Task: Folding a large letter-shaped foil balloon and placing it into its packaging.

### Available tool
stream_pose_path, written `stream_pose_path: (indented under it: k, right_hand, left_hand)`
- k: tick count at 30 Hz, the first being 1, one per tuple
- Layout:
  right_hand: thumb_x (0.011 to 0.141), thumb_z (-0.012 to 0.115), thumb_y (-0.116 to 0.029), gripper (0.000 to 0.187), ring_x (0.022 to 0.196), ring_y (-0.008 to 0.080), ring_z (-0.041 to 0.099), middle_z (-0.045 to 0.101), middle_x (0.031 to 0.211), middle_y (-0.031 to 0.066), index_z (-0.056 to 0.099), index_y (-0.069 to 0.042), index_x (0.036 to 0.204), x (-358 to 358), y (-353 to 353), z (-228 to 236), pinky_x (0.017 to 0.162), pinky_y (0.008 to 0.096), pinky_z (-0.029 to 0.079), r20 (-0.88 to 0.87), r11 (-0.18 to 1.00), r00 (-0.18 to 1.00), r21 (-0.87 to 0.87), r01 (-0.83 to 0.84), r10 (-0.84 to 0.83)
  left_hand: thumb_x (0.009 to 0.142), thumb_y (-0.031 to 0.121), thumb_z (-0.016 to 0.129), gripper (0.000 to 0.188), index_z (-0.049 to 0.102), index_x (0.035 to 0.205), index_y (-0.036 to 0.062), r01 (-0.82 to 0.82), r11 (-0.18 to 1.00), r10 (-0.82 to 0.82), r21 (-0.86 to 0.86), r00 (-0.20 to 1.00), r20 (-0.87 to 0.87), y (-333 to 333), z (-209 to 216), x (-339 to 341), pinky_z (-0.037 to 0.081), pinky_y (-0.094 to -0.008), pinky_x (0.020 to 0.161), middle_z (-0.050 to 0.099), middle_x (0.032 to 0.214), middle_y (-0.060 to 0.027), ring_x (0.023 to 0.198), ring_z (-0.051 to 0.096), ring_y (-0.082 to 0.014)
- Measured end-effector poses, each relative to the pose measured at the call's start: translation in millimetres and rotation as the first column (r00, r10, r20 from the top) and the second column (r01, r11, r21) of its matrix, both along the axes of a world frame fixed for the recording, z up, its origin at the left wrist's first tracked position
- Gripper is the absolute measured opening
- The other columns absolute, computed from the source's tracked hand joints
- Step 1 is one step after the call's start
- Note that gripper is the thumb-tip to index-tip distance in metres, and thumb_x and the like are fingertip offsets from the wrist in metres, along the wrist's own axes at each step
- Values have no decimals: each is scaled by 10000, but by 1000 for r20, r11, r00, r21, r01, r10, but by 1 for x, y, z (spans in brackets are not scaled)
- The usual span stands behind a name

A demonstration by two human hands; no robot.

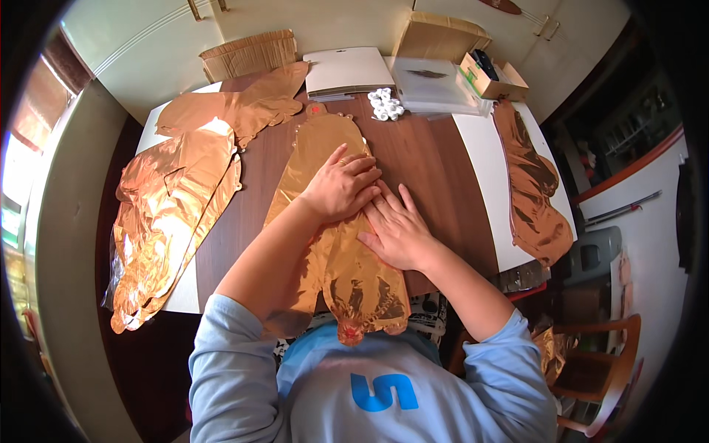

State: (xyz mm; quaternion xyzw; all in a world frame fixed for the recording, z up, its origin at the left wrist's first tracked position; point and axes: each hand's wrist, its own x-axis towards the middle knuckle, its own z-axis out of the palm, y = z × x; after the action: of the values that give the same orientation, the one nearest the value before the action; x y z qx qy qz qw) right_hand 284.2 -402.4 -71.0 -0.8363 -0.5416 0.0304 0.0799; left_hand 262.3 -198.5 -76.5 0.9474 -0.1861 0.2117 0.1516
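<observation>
A flat copper-coloured foil balloon (325, 140) lies lengthwise before me on the brown table, its lower end hanging over the near edge against my shirt. A small red mark shows at each end. My left hand (341, 186) presses flat on its middle, fingers stretched out toward the right. Just below and to the right, my right hand (399, 229) lies palm down along the balloon's right edge, fingers extended and meeting the left fingertips. Neither hand grips anything. The foil under the palms is hidden.
Shiny copper foil balloons (173, 196) are heaped at the left, with more foil (258, 103) behind. Another foil stack (528, 188) lies right. At the back are small white rolls (385, 104), a white flat box (347, 68), clear plastic sleeves (428, 88) and an open carton (493, 80).
</observation>
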Motion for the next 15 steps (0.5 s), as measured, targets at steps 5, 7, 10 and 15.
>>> stream_pose_path:
  k: [5, 7, 10, 15]
  right_hand:
    - [976, 454, -488, 730, 1493, 342, 146, 264, 1567, 212, 297, -7, 1502, -2, -2, 6, 1190, 566, 74, -10, 1000, 1000, -20, -6, 6]
    - [974, 460, -489, 747, 1493, 342, 144, 239, 1578, 210, 268, -10, 1515, -6, -7, 9, 1190, 565, 74, -36, 999, 999, -48, -26, 24]
    - [969, 475, -488, 767, 1492, 344, 148, 213, 1590, 203, 242, -16, 1527, -14, -17, 9, 1191, 559, 77, -41, 999, 998, -12, -44, 43]
    - [965, 475, -498, 773, 1490, 341, 157, 210, 1595, 194, 246, -20, 1528, -16, -18, 9, 1190, 558, 80, -21, 998, 998, 38, -54, 54]
  left_hand:
    - [959, 352, 538, 359, 676, 1165, 93, -8, 998, 7, -58, 1000, -17, 0, -1, 0, 303, -531, 1130, 616, 1256, -114, 1238, 540, -267]
    - [961, 348, 537, 355, 676, 1165, 93, 5, 995, -8, -99, 999, -31, 0, 0, -1, 312, -530, 1123, 615, 1257, -120, 1239, 540, -271]
    - [952, 329, 552, 343, 675, 1164, 88, 6, 995, -8, -103, 1000, -21, 0, -1, -1, 331, -519, 1112, 617, 1252, -126, 1224, 548, -281]
    - [935, 273, 582, 326, 671, 1170, 64, 34, 982, -42, -188, 999, -36, 5, -3, 3, 369, -490, 1077, 611, 1249, -151, 1190, 557, -328]
